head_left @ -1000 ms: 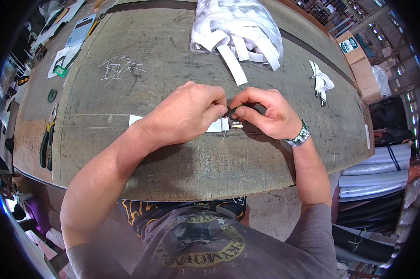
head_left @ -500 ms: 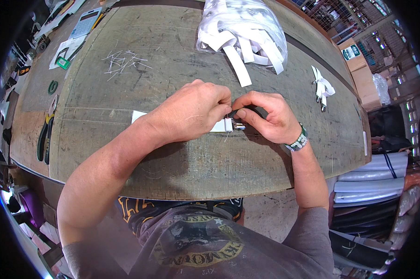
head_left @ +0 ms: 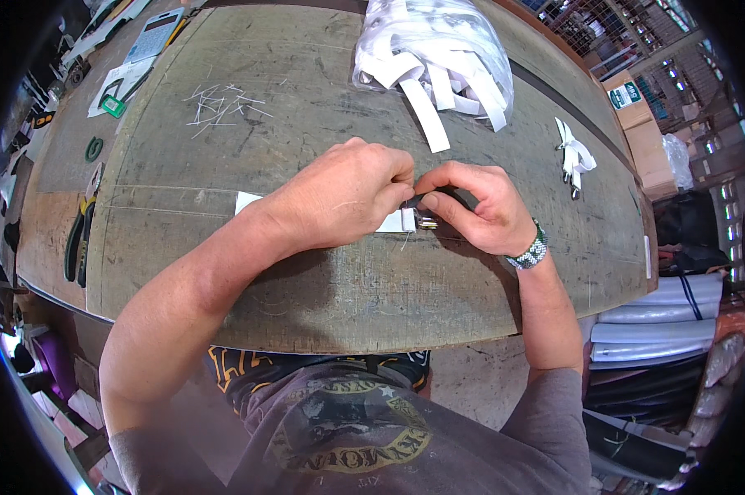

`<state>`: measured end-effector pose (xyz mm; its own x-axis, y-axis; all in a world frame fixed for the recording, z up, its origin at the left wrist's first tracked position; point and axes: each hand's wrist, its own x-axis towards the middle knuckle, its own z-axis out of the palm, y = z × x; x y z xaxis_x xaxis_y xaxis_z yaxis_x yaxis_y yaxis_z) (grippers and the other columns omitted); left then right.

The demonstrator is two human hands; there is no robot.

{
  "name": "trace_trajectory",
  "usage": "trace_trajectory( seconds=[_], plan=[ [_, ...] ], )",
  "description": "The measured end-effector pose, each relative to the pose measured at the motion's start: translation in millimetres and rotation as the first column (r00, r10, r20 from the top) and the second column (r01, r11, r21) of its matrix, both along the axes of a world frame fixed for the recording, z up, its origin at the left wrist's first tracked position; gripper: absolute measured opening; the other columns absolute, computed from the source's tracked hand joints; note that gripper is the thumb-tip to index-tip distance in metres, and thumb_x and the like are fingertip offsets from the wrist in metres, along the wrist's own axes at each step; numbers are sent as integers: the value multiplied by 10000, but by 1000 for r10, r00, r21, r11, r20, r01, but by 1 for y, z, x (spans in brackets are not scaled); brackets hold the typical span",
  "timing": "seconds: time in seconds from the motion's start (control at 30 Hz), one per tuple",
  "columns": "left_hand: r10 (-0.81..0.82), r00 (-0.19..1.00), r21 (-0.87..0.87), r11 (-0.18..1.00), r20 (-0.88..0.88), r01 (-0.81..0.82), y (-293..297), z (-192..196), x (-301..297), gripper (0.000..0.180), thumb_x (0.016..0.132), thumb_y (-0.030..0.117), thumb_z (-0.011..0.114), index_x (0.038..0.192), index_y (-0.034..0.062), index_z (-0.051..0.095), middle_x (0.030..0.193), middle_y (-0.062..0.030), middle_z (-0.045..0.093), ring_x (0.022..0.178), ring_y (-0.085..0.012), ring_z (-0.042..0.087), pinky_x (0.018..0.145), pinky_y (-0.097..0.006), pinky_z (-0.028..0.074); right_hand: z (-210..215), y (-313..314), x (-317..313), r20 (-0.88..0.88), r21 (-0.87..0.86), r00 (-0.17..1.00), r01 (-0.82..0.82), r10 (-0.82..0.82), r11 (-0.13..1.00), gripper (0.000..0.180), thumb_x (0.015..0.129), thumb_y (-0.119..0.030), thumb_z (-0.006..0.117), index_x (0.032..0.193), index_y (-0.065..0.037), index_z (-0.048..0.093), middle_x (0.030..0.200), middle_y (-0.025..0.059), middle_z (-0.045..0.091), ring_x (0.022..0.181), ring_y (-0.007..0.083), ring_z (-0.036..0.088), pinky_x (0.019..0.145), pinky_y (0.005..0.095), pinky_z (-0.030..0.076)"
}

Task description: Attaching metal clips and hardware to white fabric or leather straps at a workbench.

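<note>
A white strap [head_left: 389,223] lies flat on the worktable, with a shiny metal fitting [head_left: 427,221] at its right end. A thin thread end sticks out below the strap's folded end. Over the strap, my left hand [head_left: 347,194] is closed in a pinch at that folded end; what is between its fingertips is too small to make out. My right hand [head_left: 481,213] meets it from the right, thumb and forefinger pressed together just above the metal fitting. Something dark shows inside its curled fingers, mostly hidden, so I cannot tell its kind.
A clear plastic bag [head_left: 438,70] of white straps lies at the far side of the table. Thin white offcuts [head_left: 224,107] are scattered at far left. Another folded strap [head_left: 574,155] lies to the right. Pliers [head_left: 79,239] and a calculator [head_left: 154,37] are on the left.
Both hands stay almost in place at the strap's folded end. The fingertips have shifted very slightly, and the dark item between them shows less. The whole view has drifted a little.
</note>
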<state>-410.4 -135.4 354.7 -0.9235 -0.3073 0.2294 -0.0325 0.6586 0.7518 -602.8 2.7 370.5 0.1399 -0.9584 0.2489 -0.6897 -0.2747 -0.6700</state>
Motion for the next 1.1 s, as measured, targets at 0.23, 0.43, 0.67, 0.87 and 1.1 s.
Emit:
trace_trajectory(
  seconds=[0.23,0.43,0.67,0.87,1.1],
  plan=[
    [0,1000,7,1000,14,0,0,1,0,179,944,121,654,895,-49,626,745,-226,622,666,-339,617,667,-445,490,-1,0,0,-8,-7,1000,-4,4,1000,92,928,-58,714,1011,-19,701,840,114,728,709,233,706,643,345,527],
    [-7,1000,-3,1000,-9,7,-1,-3,-1,177,945,124,655,896,-44,628,743,-220,621,663,-331,615,664,-443,488,1,0,1,-5,4,1000,-5,5,1000,97,927,-53,713,1015,-15,702,841,113,729,712,228,710,641,345,529],
    [52,992,2,999,-112,-52,-13,8,3,141,970,107,633,934,-29,649,745,-139,664,682,-208,638,658,-395,513,-2,1,-13,194,62,979,55,-66,997,130,988,-89,683,1058,18,705,867,50,746,751,102,685,679,265,549],
    [348,908,-377,829,-233,-414,-55,25,23,147,968,104,633,983,-31,689,841,-167,719,772,-285,695,731,-416,534,-7,1,-25,334,118,931,111,-144,987,148,999,-100,675,1096,8,704,906,44,748,786,87,672,702,247,538],
    [585,799,-541,631,-140,-556,-78,27,37,141,943,141,667,976,16,725,916,-180,735,883,-376,700,830,-472,534,-3,3,-12,238,95,971,-5,-18,995,137,981,-79,688,1076,19,706,897,49,750,810,94,687,721,252,542]
  ],
)
